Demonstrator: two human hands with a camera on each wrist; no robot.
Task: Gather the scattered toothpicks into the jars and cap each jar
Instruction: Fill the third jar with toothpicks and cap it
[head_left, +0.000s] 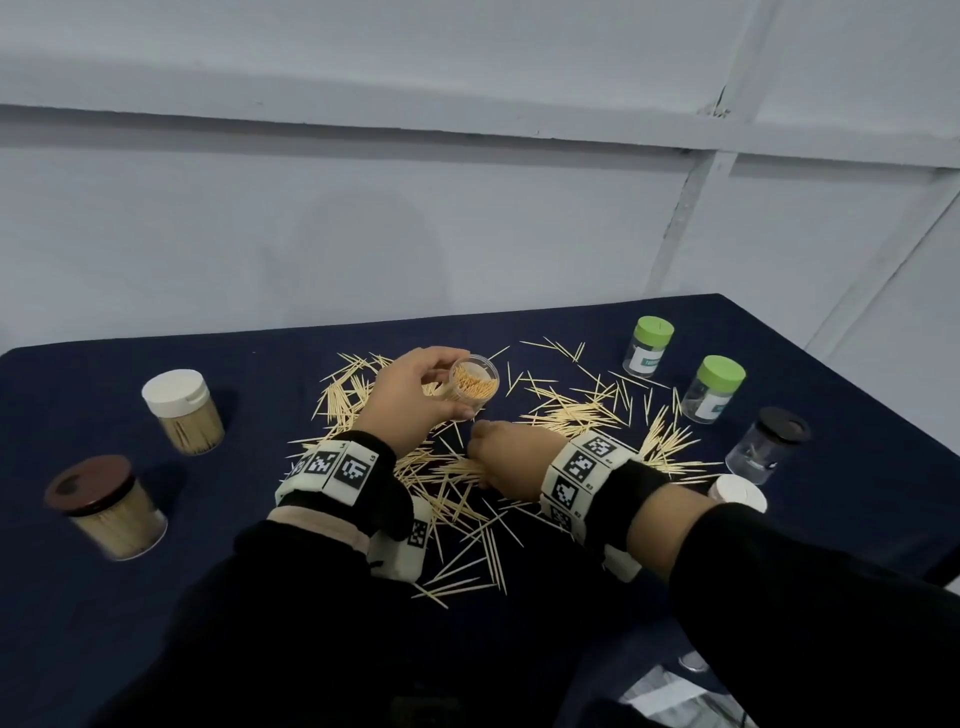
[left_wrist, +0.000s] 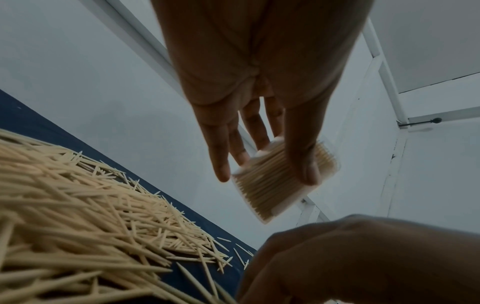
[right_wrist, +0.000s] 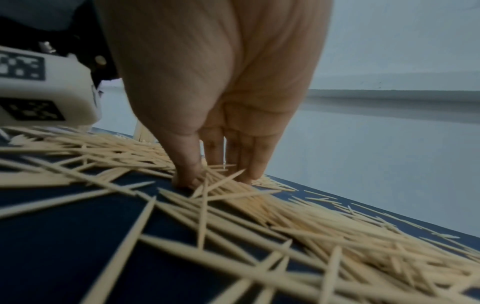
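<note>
A: Nearest, at six o'clock?
B: Black sleeves (head_left: 779, 597), tagged wristbands (head_left: 332, 467) on both wrists, over a dark blue worktop (head_left: 104, 623).

A: Right hand?
B: Right hand (head_left: 506, 457) down in the toothpicks (head_left: 467, 519) at centre, thumb and fingertips (right_wrist: 249, 172) pressed onto the pile and drawn toward each other around a small cluster. Grip half closed; whether any sticks are actually clamped, cannot tell.

A: Left hand?
B: Left hand (head_left: 410, 397) just beyond, toward twelve o'clock, lifted off the worktop. Grip curled round an open jar (head_left: 470, 387), uncapped, tilted with its mouth toward the head camera, packed with toothpicks. Thumb on one side, fingers (left_wrist: 249, 127) on the other, seen from the left wrist.

A: Off to nine o'clock?
B: Brown-lid jar (head_left: 106, 506) nearer, white-lid jar (head_left: 182, 410) farther, both capped, upright, full of sticks.

A: And three o'clock?
B: White lid (head_left: 737, 493) nearest, just behind the right forearm; whether loose or on a jar, cannot tell. Then a black-lid jar (head_left: 769, 444), then two green-lid jars (head_left: 714, 387), the far one toward one o'clock; contents too small to read.

A: Farthest?
B: Toothpicks scattered out toward twelve, then a pale wall (head_left: 467, 234).
</note>
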